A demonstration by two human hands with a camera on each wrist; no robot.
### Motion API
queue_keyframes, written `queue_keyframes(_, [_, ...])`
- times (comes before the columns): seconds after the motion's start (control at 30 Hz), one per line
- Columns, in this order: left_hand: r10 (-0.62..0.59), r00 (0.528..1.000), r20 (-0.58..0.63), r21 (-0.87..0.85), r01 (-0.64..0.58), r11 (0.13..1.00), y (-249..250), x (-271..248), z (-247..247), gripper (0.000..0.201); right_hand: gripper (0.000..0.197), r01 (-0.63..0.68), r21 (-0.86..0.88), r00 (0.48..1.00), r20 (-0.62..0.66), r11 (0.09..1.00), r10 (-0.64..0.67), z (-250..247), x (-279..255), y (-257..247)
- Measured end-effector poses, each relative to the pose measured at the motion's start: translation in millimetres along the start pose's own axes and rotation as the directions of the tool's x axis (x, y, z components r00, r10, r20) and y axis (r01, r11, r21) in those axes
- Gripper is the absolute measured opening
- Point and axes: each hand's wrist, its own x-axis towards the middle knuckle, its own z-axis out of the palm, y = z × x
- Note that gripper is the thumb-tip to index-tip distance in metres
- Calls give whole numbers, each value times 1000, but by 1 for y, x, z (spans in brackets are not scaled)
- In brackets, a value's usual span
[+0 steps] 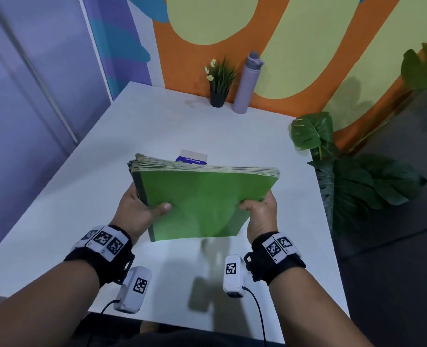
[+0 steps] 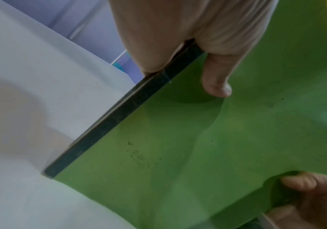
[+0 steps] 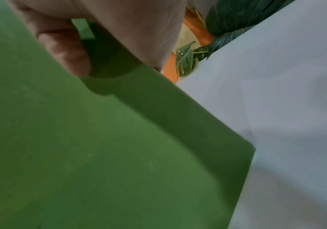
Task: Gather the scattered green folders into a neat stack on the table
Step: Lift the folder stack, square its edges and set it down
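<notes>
A thick stack of green folders (image 1: 202, 196) with a dark spine on its left side is held tilted above the white table (image 1: 87, 186). My left hand (image 1: 142, 209) grips the stack's spine side, thumb on the top cover. My right hand (image 1: 257, 209) grips its right edge, thumb on top. In the left wrist view the green cover (image 2: 188, 147) fills the frame, with my left thumb (image 2: 215, 80) pressed on it and the right hand's thumb (image 2: 299, 181) at the lower right. The right wrist view shows my right thumb (image 3: 64, 51) on the cover (image 3: 100, 147).
A small blue-and-white card or box (image 1: 193, 156) lies on the table just behind the stack. A potted plant (image 1: 220, 83) and a lilac bottle (image 1: 246, 83) stand at the table's far edge. Large leafy plants (image 1: 345, 176) crowd the table's right side.
</notes>
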Motion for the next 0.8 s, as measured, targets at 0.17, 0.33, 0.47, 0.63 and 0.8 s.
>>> queue_keyframes(0.17, [-58,998,-3,33,58,998,-9,-1,-2,35,63,-9,-114,997,72,993,18,-13,1,11])
queue_keyframes(0.33, [-66,998,-19,63,67,996,-10,0,2,35,67,-2,-234,985,167,972,42,-26,-7,29])
queue_keyframes(0.47, [-29,997,-73,103,37,994,-10,-2,6,37,55,32,-393,987,157,919,33,-29,-2,32])
queue_keyframes(0.63, [-42,997,-65,153,51,987,-6,-1,6,34,24,100,-577,992,123,810,-36,-27,-1,37])
queue_keyframes(0.8, [4,991,-132,41,2,999,22,3,8,36,25,137,-576,991,76,806,-115,-14,5,24])
